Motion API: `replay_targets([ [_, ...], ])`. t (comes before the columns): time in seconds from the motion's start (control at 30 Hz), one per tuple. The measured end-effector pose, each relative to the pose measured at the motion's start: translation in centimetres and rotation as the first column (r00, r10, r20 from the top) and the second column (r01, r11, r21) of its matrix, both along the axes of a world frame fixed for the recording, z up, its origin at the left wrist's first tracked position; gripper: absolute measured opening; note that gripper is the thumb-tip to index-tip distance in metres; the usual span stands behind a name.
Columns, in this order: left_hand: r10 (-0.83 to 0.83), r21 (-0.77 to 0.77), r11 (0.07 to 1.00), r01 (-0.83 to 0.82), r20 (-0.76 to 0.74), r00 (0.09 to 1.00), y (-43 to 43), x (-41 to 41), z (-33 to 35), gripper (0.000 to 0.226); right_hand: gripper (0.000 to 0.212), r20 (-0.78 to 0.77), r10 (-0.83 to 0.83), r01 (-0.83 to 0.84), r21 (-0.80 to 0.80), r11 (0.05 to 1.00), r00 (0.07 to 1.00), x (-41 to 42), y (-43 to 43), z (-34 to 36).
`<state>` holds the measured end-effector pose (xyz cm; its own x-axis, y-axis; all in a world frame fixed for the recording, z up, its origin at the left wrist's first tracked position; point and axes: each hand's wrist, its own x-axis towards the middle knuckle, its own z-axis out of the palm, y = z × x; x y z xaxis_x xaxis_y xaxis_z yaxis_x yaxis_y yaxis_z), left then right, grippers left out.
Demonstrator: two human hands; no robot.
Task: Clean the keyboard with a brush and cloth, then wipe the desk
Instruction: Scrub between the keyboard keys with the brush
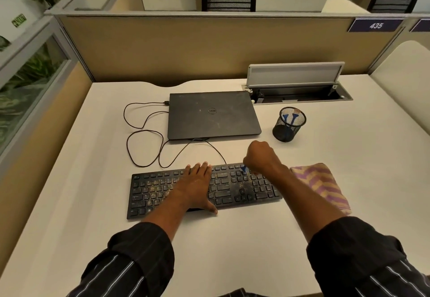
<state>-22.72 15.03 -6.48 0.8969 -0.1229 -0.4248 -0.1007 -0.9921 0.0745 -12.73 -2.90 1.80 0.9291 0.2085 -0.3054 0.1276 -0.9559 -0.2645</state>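
Across lower centre, the keyboard [263,189] is lying left-to-right, left hand [197,186] flat on its middle, right hand [261,157] gripping the brush [244,169] further right.

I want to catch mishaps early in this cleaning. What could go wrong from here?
1. The brush in the right hand may flick crumbs off the keyboard onto the cloth beside it.
2. The left hand lies flat on gritty keys and may press grit in.
3. A far sweep could snag the cable looped behind.
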Motion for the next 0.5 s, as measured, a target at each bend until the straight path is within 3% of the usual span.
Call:
replay_targets([
  [0.17,0.023,0.03,0.999,-0.023,-0.006,1.0,-0.5,-0.2,0.4,0.14,0.022,0.115,-0.008,0.004,0.034,0.999,0.993,0.8,-1.1,0.3],
  [0.3,0.045,0.041,0.998,-0.044,-0.022,0.999,-0.8,-0.2,0.7,0.14,0.025,0.057,0.041,-0.042,0.004,0.999,0.997,0.1,-1.4,-0.1],
  [0.5,0.04,0.046,0.998,-0.039,-0.032,0.999,-1.0,-0.2,1.0,0.139,0.02,-0.009,0.039,-0.038,0.088,0.995,0.999,-0.6,-0.8,-0.7],
])
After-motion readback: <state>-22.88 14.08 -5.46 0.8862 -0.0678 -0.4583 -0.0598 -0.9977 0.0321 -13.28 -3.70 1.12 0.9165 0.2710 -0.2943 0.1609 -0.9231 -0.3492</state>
